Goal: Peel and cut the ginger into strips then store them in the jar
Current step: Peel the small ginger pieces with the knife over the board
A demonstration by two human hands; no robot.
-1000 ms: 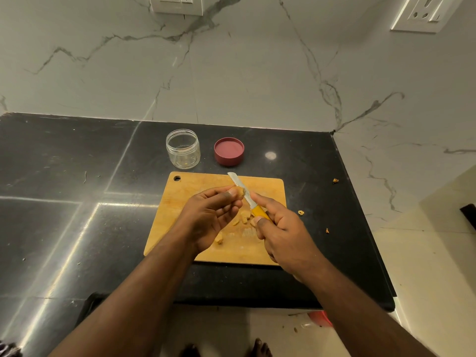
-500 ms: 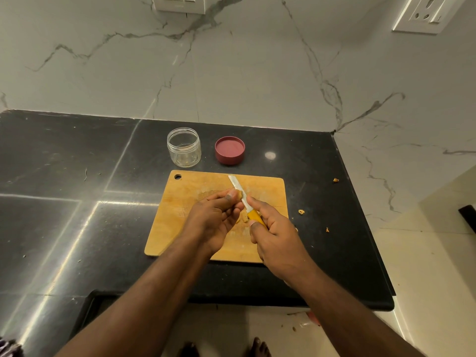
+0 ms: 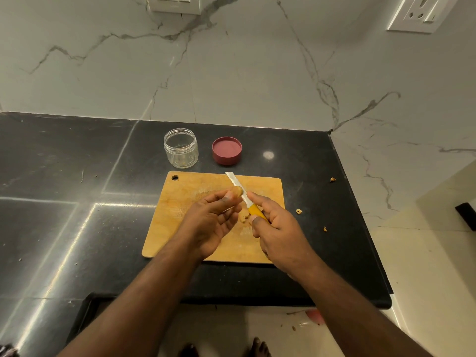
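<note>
From the cutting board (image 3: 185, 202), the worktop (image 3: 64, 176) lies bare toward 9 o'clock, while at 12 o'clock the open jar (image 3: 181, 148) and the red lid (image 3: 227, 150) stand just beside each other, the marble wall (image 3: 231, 73) close behind them.

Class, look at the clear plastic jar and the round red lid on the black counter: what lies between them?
Nothing: in the head view, only bare black counter separates the clear plastic jar from the round red lid.
</note>
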